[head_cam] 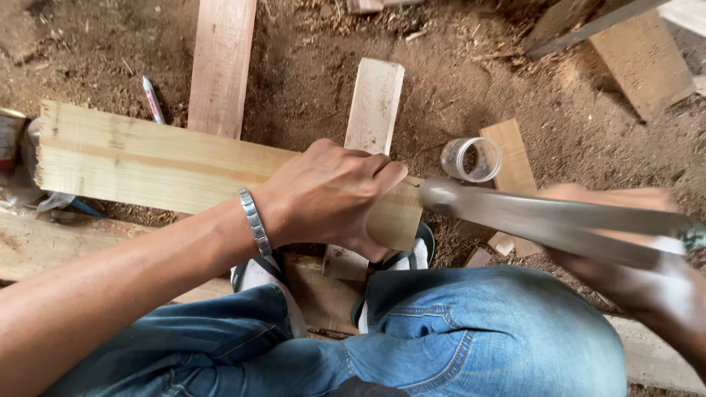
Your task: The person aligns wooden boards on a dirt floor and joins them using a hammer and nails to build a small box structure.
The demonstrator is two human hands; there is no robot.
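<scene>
1. Plank (147, 158), pale wood, lies flat across two narrower boards (220, 66) on the sawdust floor (456, 81), in front of my knees.
2. My left hand (331, 195) is clamped over the plank's right end, fingers curled over the top, thumb underneath. Metal bracelet (255, 220) on that wrist.
3. My right hand (632, 250) is closed round a hammer (529, 217) handle; both are motion-blurred. The hammer head sits just beside the plank's end, at my left fingertips.
4. Clear plastic jar (472, 159) lies on its side just beyond the hammer head, beside a short wood offcut (509, 156).
5. Pen (153, 99) lies on the floor behind the plank.
6. Head view only; jeans and sandals below the plank.
</scene>
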